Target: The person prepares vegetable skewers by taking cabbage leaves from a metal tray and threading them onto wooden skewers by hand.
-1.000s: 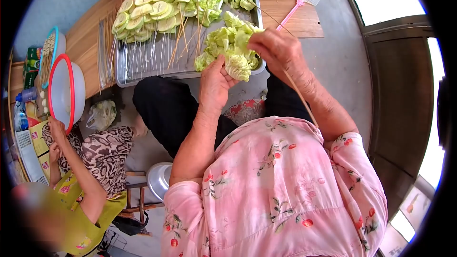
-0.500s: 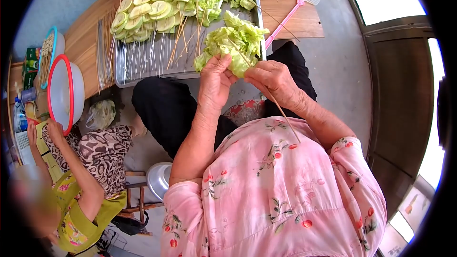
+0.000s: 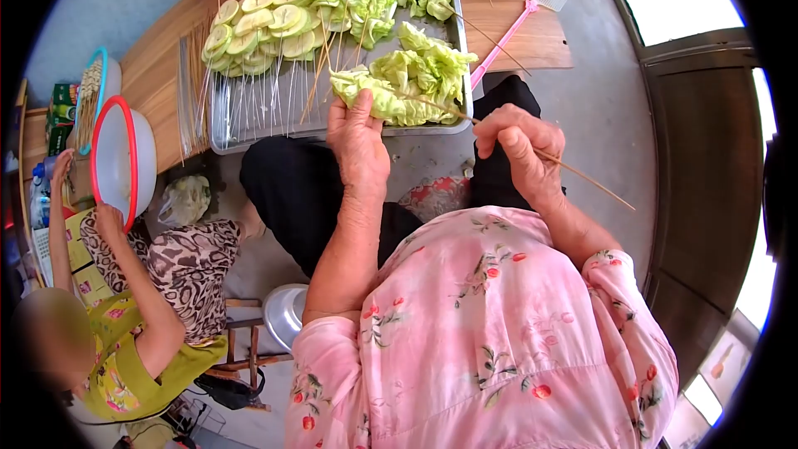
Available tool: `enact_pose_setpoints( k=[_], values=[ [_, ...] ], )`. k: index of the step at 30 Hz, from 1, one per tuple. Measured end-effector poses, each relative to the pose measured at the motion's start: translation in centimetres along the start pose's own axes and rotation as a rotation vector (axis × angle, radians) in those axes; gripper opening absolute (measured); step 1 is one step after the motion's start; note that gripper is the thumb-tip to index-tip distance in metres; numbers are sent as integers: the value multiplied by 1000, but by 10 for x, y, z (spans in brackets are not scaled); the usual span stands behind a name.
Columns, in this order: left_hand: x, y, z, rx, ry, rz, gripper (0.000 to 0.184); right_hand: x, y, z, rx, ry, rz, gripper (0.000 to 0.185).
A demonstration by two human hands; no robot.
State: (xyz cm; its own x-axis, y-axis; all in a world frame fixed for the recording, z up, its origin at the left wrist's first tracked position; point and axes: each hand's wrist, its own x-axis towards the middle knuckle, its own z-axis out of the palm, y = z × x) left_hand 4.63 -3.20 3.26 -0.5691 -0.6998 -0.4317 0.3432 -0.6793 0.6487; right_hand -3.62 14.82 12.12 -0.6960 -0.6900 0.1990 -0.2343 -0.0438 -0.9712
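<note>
Left hand [image 3: 359,145]: pinches lettuce [image 3: 359,86] at tray's [image 3: 278,122] near edge
Right hand [image 3: 522,145]: pinches skewer [image 3: 588,178], just beside tray
Green box [image 3: 62,108]: print too small to read

Thin brown skewer [image 3: 587,180] slants into pale green leaves [image 3: 362,88] at tray [image 3: 462,27]

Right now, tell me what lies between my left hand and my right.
The head view shows a skewer running from the right hand to the leaf at the left hand.
</note>
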Motion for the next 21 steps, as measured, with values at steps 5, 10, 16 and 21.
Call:
enact_pose_setpoints(
  k=[5, 10, 16, 21],
  values=[
    [1, 6, -1, -53, 44, -50, 24, -5, 11, 10, 76, -10, 122, 31],
    [3, 11, -5, -79, 70, -79, 25, -5, 15, 18, 69, 18, 182, 27],
    [9, 14, -8, -117, 68, -108, 28, 0, 18, 27, 0, 12, 166, 33],
    [15, 13, -18, -181, 105, -225, 27, 2, 18, 34, -42, 2, 153, 34]
  ],
)
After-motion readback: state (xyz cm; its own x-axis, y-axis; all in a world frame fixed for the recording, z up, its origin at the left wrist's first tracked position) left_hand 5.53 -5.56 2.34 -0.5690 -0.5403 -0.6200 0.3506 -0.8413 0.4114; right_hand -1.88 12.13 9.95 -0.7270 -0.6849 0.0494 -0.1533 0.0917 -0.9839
